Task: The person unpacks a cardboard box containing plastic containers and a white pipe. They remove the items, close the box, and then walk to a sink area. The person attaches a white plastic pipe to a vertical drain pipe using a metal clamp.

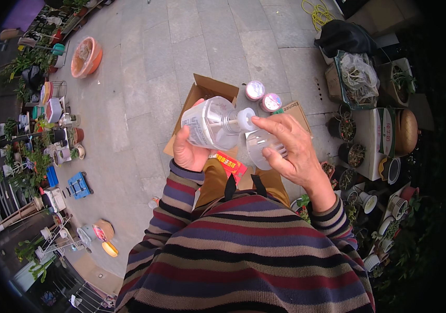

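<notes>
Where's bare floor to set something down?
Biggest patch: paving between the orange basin and the open cardboard box. Another: beyond the two round tubs, left of the coiled yellow line. Crowded: left edge, with plants; right edge, with flowerpots; and just right of the box, where the tubs stand.

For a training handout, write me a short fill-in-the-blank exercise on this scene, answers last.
1. The person's ____ hand grips the labelled clear bottle.
2. The bottle's round top is coloured ____.
3. The number of round tubs standing near the open cardboard box is ____.
4. The large basin at the picture's upper left is coloured ____.
Missing words: left; white; two; orange.
</notes>
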`<state>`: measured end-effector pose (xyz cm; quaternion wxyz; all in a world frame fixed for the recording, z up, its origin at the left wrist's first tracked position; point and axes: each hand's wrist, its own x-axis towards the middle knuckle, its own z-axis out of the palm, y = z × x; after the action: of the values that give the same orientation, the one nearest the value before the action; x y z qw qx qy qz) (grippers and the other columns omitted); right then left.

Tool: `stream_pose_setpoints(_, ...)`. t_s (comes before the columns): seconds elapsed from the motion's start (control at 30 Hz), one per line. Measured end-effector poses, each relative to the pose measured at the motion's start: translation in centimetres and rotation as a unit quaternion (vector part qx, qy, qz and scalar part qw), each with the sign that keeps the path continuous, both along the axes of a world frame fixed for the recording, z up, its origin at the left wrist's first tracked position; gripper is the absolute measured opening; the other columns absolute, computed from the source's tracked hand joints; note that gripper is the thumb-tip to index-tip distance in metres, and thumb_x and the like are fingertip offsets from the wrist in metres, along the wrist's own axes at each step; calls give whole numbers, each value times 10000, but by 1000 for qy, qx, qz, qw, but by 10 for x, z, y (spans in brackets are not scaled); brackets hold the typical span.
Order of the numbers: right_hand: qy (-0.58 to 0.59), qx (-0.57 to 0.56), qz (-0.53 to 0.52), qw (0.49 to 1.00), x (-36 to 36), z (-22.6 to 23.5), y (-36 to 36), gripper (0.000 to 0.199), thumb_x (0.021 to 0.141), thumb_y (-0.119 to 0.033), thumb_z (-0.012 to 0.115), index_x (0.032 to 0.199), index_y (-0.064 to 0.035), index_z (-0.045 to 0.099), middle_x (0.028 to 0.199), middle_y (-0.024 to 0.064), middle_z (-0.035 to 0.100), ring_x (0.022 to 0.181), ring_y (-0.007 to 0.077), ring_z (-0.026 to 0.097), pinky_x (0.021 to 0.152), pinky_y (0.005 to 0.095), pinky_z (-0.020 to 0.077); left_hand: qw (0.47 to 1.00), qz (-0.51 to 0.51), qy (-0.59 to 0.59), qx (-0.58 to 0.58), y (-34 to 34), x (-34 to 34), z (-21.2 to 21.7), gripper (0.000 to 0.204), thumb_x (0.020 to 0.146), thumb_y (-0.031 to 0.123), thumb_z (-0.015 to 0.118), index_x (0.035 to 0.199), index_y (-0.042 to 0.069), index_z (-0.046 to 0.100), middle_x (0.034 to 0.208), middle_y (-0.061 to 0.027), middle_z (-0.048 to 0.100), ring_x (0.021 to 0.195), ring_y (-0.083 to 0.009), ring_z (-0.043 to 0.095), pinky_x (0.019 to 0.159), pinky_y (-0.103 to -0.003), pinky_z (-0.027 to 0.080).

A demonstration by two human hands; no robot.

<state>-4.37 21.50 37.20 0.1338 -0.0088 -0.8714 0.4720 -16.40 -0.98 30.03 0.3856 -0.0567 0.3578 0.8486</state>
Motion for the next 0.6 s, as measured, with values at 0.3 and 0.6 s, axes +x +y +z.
stream_pose_setpoints(0.3, 26, 9, 12, 1000, -3, 5, -5, 470, 762, -234, 660, 1225, -150, 675, 999, 95, 636, 897, 284, 603, 786, 386, 506, 1000, 22, -8, -7, 4, 4, 6, 988, 724, 488, 789, 1498, 55, 354, 1417, -168, 501, 1325, -321, 486, 1113, -489, 406)
stream_pose_setpoints(0.6, 9, 80, 51, 995, -4, 24, -17, 525, 727, -210, 655, 1249, -160, 676, 952, 89, 622, 819, 263, 578, 720, 375, 500, 999, 20, 12, 24, -6, 2, -8, 1019, 719, 513, 791, 1497, 35, 336, 1357, -156, 551, 1227, -312, 574, 1053, -473, 478)
